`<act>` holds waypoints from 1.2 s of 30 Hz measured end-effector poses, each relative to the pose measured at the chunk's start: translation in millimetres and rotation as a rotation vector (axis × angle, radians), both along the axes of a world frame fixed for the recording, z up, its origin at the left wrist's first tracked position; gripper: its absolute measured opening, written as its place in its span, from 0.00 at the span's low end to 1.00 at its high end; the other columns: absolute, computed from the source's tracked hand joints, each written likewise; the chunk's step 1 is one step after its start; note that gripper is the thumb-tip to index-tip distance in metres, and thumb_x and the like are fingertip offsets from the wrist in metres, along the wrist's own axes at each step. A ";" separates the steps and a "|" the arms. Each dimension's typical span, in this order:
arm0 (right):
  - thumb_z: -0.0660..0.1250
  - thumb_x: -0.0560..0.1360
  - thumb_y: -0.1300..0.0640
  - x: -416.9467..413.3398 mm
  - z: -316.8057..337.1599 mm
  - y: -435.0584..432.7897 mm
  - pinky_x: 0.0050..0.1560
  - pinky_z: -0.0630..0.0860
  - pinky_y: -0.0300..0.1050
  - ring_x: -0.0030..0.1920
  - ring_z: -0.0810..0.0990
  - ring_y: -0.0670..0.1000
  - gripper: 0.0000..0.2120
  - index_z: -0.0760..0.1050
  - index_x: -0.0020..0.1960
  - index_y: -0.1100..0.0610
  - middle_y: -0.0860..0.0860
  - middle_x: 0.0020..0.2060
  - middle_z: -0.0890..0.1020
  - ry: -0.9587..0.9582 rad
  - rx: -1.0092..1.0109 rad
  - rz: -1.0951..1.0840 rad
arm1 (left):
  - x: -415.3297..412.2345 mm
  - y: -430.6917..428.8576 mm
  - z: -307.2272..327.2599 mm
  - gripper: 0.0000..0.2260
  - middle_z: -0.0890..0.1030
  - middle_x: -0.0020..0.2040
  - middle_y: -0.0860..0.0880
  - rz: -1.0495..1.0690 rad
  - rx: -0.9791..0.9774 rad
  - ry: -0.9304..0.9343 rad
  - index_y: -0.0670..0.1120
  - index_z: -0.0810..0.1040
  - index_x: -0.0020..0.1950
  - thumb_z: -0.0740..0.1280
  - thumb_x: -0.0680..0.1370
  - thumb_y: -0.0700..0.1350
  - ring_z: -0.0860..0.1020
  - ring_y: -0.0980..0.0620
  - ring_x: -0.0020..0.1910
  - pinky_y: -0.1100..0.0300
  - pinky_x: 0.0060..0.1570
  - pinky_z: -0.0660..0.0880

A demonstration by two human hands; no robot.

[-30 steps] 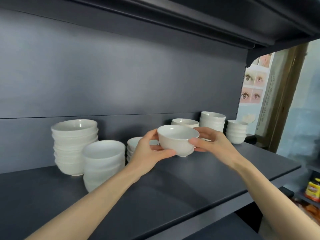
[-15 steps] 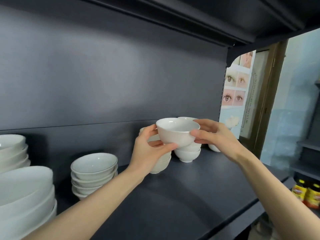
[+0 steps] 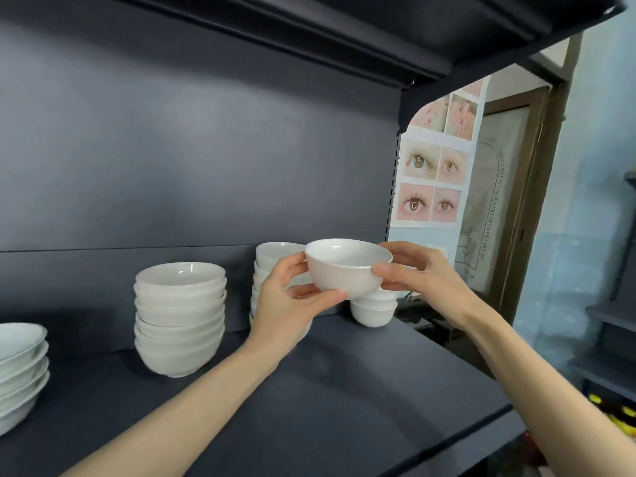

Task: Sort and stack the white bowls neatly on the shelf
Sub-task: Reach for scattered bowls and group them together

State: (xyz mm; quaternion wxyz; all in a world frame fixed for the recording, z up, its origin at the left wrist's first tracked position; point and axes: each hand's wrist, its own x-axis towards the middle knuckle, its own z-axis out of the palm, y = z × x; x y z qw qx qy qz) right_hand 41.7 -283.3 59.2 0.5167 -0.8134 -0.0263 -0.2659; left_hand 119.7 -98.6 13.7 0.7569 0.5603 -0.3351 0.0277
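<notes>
Since a second ago I have carried the small round white ceramic bowl (image 3: pixel 346 270) to the right along the dark grey metal shelf (image 3: pixel 309 407). It now sits in the air in front of the short stack of small white bowls (image 3: pixel 373 313) near the shelf's right end. It hides that stack's top, so I cannot tell whether the two touch.

My left hand (image 3: pixel 289 304) grips the bowl's left wall, thumb curled under its base and fingers behind. My right hand (image 3: pixel 423 280) pinches the right side, thumb on the near wall and fingers round the far rim. The bowl is upright, mouth up.

Behind my left hand stands a taller stack of white bowls (image 3: pixel 275 256). A stack of wider white bowls (image 3: pixel 180 318) stands well to the left, and another wide stack (image 3: pixel 19 370) is at the picture's left edge. Past the shelf's end hangs a poster of painted eyes (image 3: pixel 430 187).
</notes>
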 end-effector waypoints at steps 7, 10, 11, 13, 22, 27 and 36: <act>0.74 0.65 0.49 16.7 -3.5 -76.0 0.56 0.80 0.45 0.53 0.83 0.51 0.22 0.79 0.58 0.54 0.53 0.53 0.84 0.011 0.003 0.030 | 10.1 -72.7 -0.9 0.24 0.79 0.52 0.60 0.061 0.019 0.022 0.52 0.74 0.54 0.77 0.65 0.33 0.83 0.62 0.41 0.72 0.37 0.75; 0.73 0.63 0.47 29.4 -7.8 -100.3 0.55 0.80 0.45 0.53 0.83 0.51 0.23 0.79 0.57 0.53 0.51 0.52 0.84 -0.007 0.024 0.040 | 23.1 -94.9 -0.8 0.25 0.80 0.54 0.58 0.064 0.026 0.001 0.52 0.74 0.56 0.77 0.66 0.33 0.83 0.60 0.43 0.69 0.37 0.77; 0.73 0.63 0.48 32.5 -9.7 -106.8 0.55 0.80 0.45 0.53 0.83 0.50 0.22 0.79 0.56 0.51 0.50 0.52 0.85 -0.008 0.031 0.041 | 27.3 -101.6 -1.9 0.24 0.80 0.54 0.59 0.058 0.038 -0.006 0.53 0.74 0.55 0.77 0.66 0.33 0.83 0.60 0.43 0.68 0.36 0.78; 0.73 0.65 0.49 38.3 -13.3 -119.3 0.54 0.80 0.43 0.51 0.83 0.49 0.18 0.79 0.54 0.49 0.49 0.50 0.85 -0.005 0.031 0.031 | 36.8 -115.5 -5.7 0.24 0.80 0.54 0.59 0.046 0.060 -0.015 0.54 0.74 0.54 0.77 0.66 0.34 0.83 0.60 0.43 0.68 0.37 0.78; 0.73 0.63 0.46 77.2 -21.0 -186.5 0.53 0.80 0.40 0.52 0.83 0.46 0.22 0.78 0.56 0.49 0.45 0.51 0.84 0.019 0.015 0.047 | 80.8 -181.6 -19.7 0.26 0.79 0.57 0.56 0.088 0.117 -0.034 0.55 0.73 0.58 0.78 0.66 0.37 0.82 0.54 0.52 0.66 0.48 0.78; 0.74 0.67 0.53 115.6 -19.3 -212.0 0.53 0.80 0.40 0.50 0.83 0.43 0.14 0.78 0.51 0.47 0.44 0.48 0.85 0.019 0.037 0.145 | 102.9 -204.8 -21.5 0.27 0.79 0.55 0.61 0.262 0.167 -0.062 0.55 0.73 0.59 0.79 0.65 0.40 0.78 0.62 0.56 0.63 0.56 0.74; 0.74 0.69 0.54 164.1 -39.3 -248.8 0.53 0.77 0.36 0.53 0.82 0.43 0.20 0.78 0.59 0.53 0.45 0.50 0.85 0.048 0.039 0.273 | 120.6 -229.5 -40.4 0.27 0.78 0.56 0.65 0.392 0.248 -0.037 0.57 0.72 0.61 0.78 0.67 0.42 0.73 0.74 0.55 0.70 0.54 0.68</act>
